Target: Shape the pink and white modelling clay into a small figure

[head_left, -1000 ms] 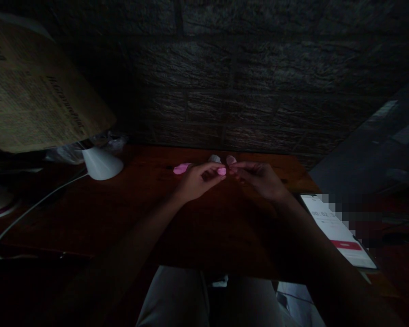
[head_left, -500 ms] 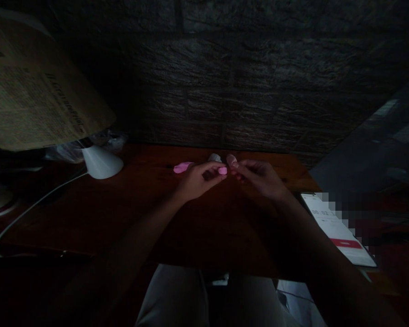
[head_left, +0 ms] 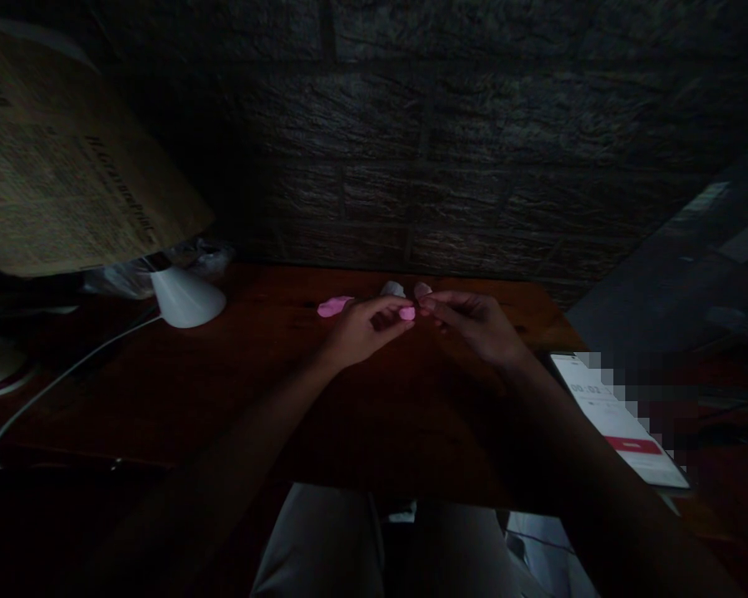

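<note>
A left hand (head_left: pixel 362 330) is holding a pink lump (head_left: pixel 407 314) above the tabletop (head_left: pixel 361 415).
Its fingers are clamping this lump; the right hand (head_left: pixel 483 325) is pinching its fingertips together nearby (if on something, I cannot tell).

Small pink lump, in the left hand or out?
In: the small pink lump shows between the thumb and forefinger of the left hand, at their tips.

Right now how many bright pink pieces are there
2: a small piece in the left hand, a larger piece on the table beside that hand; more may be hidden.
</note>
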